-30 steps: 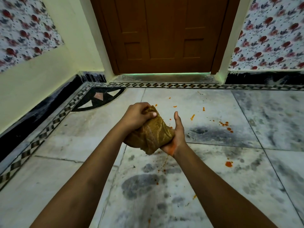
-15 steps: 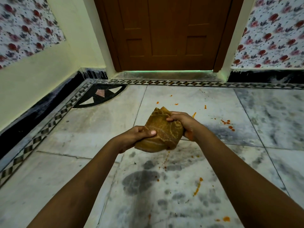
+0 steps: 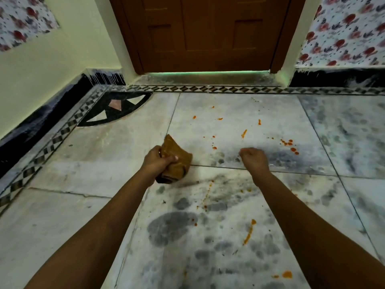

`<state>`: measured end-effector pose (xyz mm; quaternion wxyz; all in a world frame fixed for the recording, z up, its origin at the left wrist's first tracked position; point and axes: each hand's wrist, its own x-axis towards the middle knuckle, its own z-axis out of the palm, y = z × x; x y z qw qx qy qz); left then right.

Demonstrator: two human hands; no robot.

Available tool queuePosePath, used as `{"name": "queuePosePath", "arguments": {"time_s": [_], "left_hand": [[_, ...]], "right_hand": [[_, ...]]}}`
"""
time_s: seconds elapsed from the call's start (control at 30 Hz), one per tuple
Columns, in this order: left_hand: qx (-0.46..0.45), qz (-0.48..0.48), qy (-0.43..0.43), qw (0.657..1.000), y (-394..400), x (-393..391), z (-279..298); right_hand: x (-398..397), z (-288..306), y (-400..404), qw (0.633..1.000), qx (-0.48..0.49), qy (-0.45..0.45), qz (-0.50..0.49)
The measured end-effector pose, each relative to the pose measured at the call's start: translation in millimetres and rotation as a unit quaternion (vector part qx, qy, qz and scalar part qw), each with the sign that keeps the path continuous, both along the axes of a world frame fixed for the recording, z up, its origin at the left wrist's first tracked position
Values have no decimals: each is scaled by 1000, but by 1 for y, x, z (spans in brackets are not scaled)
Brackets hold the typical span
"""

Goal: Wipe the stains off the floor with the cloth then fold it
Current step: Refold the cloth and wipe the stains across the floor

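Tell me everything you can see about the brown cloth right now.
The brown cloth is a mustard-brown fabric with faint lighter lines, bunched into a crumpled wad, not folded flat. The left hand grips it around the middle, fingers curled over it; one corner sticks up beyond the hand and the lower end hangs below it. It is held over the marble floor; whether it touches the floor cannot be told. The right hand is apart from it.

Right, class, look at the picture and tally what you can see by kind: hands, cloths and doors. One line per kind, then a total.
Hands: 2, the left hand gripping the cloth, the right hand curled, holding nothing
Cloths: 1, the brown cloth
Doors: 1, the brown door
Total: 4
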<state>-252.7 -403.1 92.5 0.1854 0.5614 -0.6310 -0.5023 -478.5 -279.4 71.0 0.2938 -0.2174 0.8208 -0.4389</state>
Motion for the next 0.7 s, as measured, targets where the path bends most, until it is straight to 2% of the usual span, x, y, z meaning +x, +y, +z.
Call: {"name": "queuePosePath", "arguments": {"time_s": [0.1, 0.23, 0.3, 0.37, 0.43, 0.47, 0.5, 0.53, 0.6, 0.7], "left_hand": [[-161, -8, -169, 972, -20, -13, -17], [-351, 4, -280, 893, -46, -44, -35], [-375, -35, -300, 876, -54, -56, -48], [-358, -130, -319, 868, -57, -64, -69], [-391, -215, -363, 818, -56, -65, -91], [-420, -222, -374, 796, -58, -62, -98], [-436, -210, -374, 792, -63, -60, -107], [-433, -193, -362, 802, -71, -58, -114], [-369, -191, -358, 836, -85, -58, -127], [-317, -176, -364, 858, -109, -79, -137]], "right_hand": [[-5, -33, 2, 997, 31, 58, 40], [-20, -76, -3, 965, 81, 230, 95], [-29, -89, -3, 949, 107, 279, 104], [-37, -102, -6, 937, 133, 304, 105], [-42, -114, -9, 925, 156, 326, 113], [-44, -117, -11, 920, 163, 337, 115], [-46, -124, -15, 916, 174, 344, 114], [-48, -127, -19, 914, 181, 348, 105], [-53, -134, -27, 913, 195, 346, 86], [-59, -142, -39, 901, 212, 372, 73]]}}
